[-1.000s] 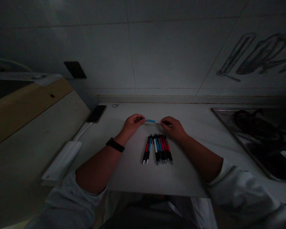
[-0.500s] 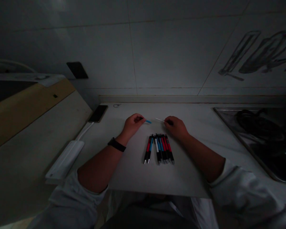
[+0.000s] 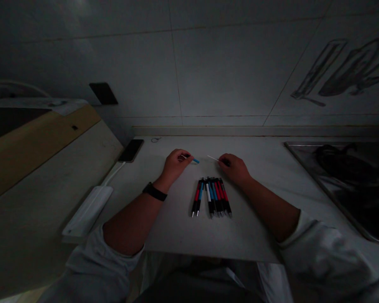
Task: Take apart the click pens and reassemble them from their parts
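Observation:
Over the counter, my left hand (image 3: 177,163) is closed in a pinch around a blue pen barrel (image 3: 196,160), whose blue end points right. A thin pale piece shows between the fingers of this hand. Opposite it, my right hand (image 3: 233,167) grips a thin white pen refill (image 3: 212,158) that sticks out leftward; the fingers hide its other end. The barrel and the refill are apart. Below the hands lie several click pens (image 3: 219,198) side by side, red, blue and white with black grips. A red pen (image 3: 196,197) and a blue pen (image 3: 200,194) lie slightly left of them.
A phone (image 3: 131,150) on a white cable joins a white power strip (image 3: 87,210) at left. Beside it stands a large pale box-like unit (image 3: 60,168). At right is a dark glass-topped stove (image 3: 350,185). A small wire loop (image 3: 156,139) lies near the wall.
My left hand has tilted slightly, and the blue barrel's tip has moved a little to the left and down. The right hand is nearly still. The pens on the counter have not moved.

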{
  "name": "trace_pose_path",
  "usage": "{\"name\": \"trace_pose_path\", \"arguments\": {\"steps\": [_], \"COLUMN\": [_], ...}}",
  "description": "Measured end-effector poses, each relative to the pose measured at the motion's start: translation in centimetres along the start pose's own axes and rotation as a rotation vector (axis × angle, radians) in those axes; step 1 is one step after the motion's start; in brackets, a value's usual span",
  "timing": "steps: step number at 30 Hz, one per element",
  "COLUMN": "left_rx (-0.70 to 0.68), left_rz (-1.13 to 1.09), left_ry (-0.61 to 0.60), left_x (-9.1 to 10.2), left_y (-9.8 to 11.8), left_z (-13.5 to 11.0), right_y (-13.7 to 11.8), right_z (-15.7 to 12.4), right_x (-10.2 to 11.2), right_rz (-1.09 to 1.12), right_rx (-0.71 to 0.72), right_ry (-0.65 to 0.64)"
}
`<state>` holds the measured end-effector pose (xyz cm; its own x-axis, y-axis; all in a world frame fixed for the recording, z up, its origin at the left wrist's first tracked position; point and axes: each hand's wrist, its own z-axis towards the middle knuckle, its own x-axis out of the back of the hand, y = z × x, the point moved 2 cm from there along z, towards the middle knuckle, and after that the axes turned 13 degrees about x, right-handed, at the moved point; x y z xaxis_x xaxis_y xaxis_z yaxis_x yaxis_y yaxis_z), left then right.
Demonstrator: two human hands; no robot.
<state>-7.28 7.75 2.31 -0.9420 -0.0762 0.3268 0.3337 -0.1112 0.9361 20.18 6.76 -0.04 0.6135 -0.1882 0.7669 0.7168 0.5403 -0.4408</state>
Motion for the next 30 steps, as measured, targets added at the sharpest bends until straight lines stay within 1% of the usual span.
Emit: {"name": "trace_pose_path", "arguments": {"steps": [5,9,11,13,15,17,20,23,26,30], "left_rx": [0.047,0.098,0.105,0.104,0.104,0.136,0.268,0.488,0.661,0.787], "left_rz": [-0.095,-0.193,-0.185,-0.147,-0.053,0.075,0.281,0.447,0.540,0.674], "left_ry": [0.007,-0.002,0.024,0.031,-0.006,-0.073,-0.161,-0.229,-0.260,-0.244], "left_x": [0.9,2.2,3.3,5.0,6.9,8.9,11.8,13.6,14.6,15.3], "left_y": [0.5,0.4,0.6,0.9,1.4,1.6,1.2,-0.2,-1.5,-2.5], "left_z": [0.4,1.1,1.6,2.1,2.4,2.5,2.5,2.3,2.1,1.5], "right_y": [0.4,0.5,0.4,0.5,0.6,0.8,1.0,1.1,1.0,0.5], "right_z": [-0.1,-0.1,-0.1,-0.1,-0.1,-0.1,-0.2,-0.2,-0.2,0.0], "right_x": [-0.3,-0.4,-0.4,-0.4,-0.5,-0.6,-0.7,-0.7,-0.6,-0.3], "right_rz": [-0.064,-0.078,-0.073,-0.071,-0.073,-0.073,-0.065,-0.059,-0.050,-0.038], "right_rx": [0.048,0.045,0.035,0.031,0.034,0.040,0.046,0.057,0.071,0.083], "right_ry": [-0.042,-0.070,-0.067,-0.066,-0.068,-0.069,-0.066,-0.064,-0.046,-0.013]}}
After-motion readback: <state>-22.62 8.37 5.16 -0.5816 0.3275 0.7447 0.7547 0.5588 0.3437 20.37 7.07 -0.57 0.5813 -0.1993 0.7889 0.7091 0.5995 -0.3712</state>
